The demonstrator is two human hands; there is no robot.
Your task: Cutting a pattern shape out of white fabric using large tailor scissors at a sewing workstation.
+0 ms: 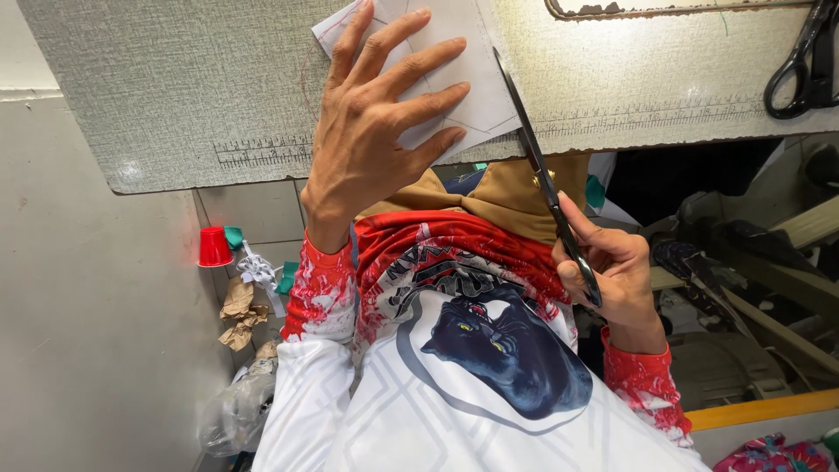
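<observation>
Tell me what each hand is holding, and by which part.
The right hand holds black scissors by the handle loops. The left hand grips nothing; it presses flat on a white paper pattern.

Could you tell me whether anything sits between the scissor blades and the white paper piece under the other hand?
Nothing visible does: the black scissors in the right hand already meet the edge of the white paper pattern piece, which the left hand presses flat.

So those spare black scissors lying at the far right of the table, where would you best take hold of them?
By the looped handles of the spare scissors, coming from the table's near edge. The loops lie nearest that edge and clear of anything else, while the blades run up out of view. Both hands are busy: the left hand presses the paper, the right hand holds other scissors.
</observation>
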